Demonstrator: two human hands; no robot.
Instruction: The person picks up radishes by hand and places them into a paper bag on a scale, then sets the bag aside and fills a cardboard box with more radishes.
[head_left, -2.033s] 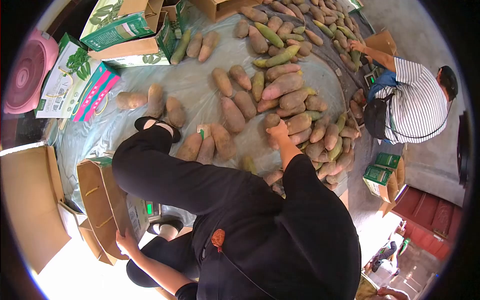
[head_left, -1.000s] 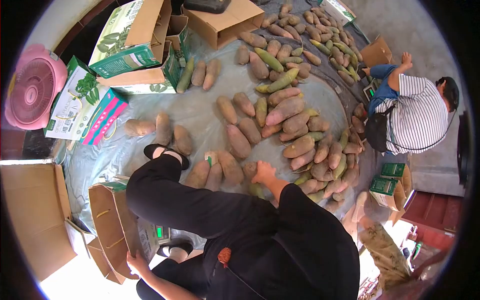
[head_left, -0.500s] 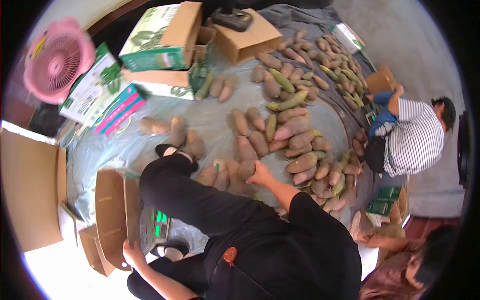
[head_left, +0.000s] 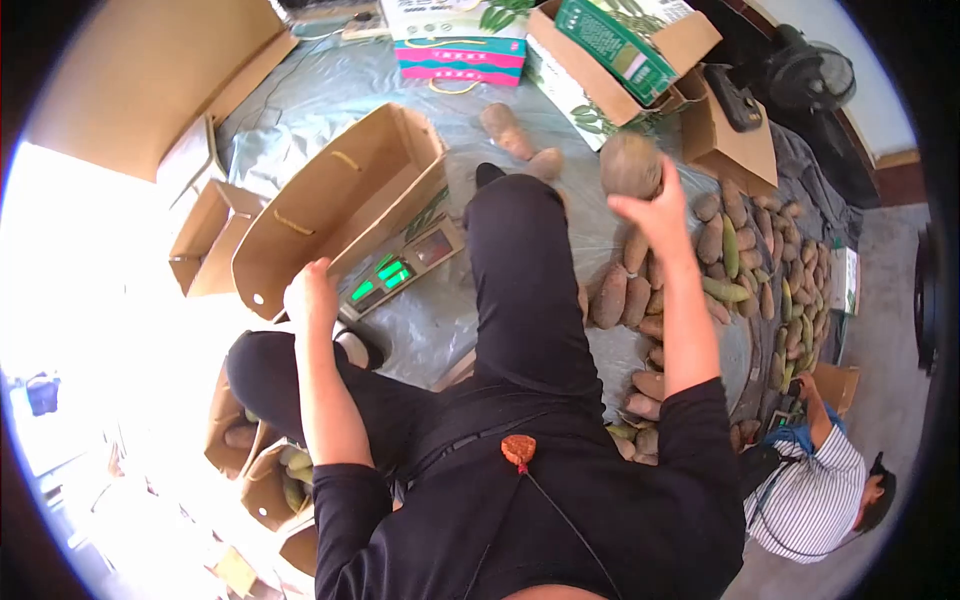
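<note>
A tuber (head_left: 630,165) is grasped by the right hand (head_left: 655,205) above the plastic sheet (head_left: 425,340), toward its far edge; an open carton (head_left: 340,195) is held at its near rim by the left hand (head_left: 312,297). Carrying appears in hand; clearance past the raised knee (head_left: 515,215) seems needed.

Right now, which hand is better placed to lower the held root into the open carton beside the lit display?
Right, probably: the right hand holds the root; the left hand is at the edge of the carton.
</note>
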